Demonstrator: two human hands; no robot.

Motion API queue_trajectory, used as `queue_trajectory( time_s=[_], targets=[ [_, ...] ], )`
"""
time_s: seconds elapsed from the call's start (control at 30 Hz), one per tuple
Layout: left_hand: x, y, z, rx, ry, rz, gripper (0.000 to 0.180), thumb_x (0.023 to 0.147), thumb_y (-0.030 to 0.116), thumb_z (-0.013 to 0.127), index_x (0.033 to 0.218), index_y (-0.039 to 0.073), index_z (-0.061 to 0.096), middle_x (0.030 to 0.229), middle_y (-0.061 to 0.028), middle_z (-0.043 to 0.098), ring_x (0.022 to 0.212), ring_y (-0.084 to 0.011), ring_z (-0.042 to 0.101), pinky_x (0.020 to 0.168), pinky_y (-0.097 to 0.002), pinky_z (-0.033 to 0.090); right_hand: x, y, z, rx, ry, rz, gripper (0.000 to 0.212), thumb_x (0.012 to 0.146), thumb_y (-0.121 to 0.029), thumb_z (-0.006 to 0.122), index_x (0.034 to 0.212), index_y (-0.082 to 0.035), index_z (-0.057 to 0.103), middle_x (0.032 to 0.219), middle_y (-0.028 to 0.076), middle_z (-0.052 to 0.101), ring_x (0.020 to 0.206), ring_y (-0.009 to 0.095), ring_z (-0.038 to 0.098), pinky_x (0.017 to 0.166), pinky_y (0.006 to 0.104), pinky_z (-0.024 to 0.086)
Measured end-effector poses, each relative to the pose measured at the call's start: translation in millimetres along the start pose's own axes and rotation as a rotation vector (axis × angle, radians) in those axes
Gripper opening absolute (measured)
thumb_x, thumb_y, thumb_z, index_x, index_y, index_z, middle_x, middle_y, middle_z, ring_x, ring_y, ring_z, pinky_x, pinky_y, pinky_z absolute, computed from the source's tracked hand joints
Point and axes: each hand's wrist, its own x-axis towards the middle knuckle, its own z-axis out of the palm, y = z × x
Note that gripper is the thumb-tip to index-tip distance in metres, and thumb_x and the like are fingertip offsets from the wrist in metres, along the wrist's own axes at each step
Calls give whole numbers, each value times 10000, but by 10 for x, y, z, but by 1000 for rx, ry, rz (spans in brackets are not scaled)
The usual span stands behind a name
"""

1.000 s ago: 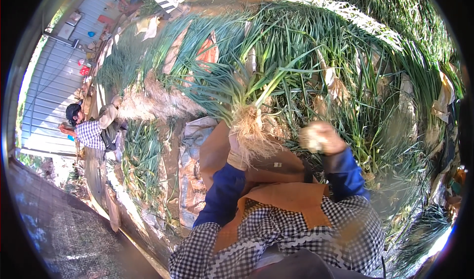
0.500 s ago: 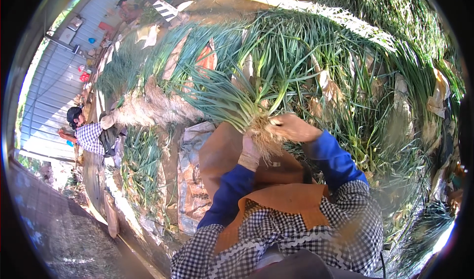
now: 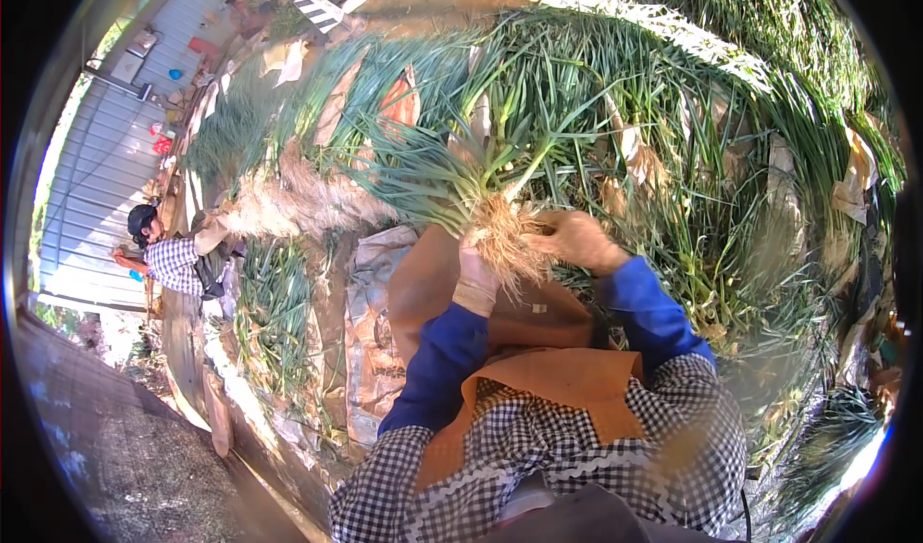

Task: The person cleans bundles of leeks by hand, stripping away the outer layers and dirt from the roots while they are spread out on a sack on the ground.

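My left hand (image 3: pixel 476 272), in a pale glove or wrap, is closed round the base of a bunch of green onions (image 3: pixel 442 192). Their long leaves fan away from me to the upper left, while the pale stringy roots (image 3: pixel 505 237) hang toward me and partly cover my left fingers. From the other side my right hand (image 3: pixel 582 242) pinches at the edge of these roots, its fingertips partly hidden. Beneath both hands is a brown apron (image 3: pixel 538 327) over my lap.
Heaps of green onions (image 3: pixel 692 177) spread ahead and to the right. Another row lies roots toward me (image 3: pixel 308 202) at left. A crumpled printed sack (image 3: pixel 375 351) is beside my lap. A co-worker in a checked shirt (image 3: pixel 176 266) sits far left, near a corrugated wall (image 3: pixel 96 177).
The bunch has tilted so more of its roots face me. Both hands have shifted slightly, the right hand a little up and the left a little leftward.
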Motion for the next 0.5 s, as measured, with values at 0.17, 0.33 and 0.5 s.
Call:
queue_trajectory(
  time_s=[0.17,0.33,0.5],
  targets=[
    [27,190,-132,-89,-160,65,521,742,224,484,1242,80,451,1235,-180,469,1160,-303,434,983,-530,323,-74,352,145,869,166,-417,306,811,-339,612,824,-33,620,731,72,607,614,140,559,541,267,481],
    [-86,596,201,-201,-165,172,478,754,230,536,1228,191,485,1242,-25,506,1182,-244,429,1066,-505,173,-433,1136,128,511,-18,376,298,872,-355,518,885,-64,580,914,76,569,837,199,559,706,322,465],
    [-268,912,414,-132,-187,177,489,757,239,544,1221,102,470,1197,-91,521,1145,-248,456,1020,-465,280,-102,103,-33,757,122,-29,438,839,-352,570,1160,-58,526,1069,141,590,1034,245,543,918,349,402]
  ],
)
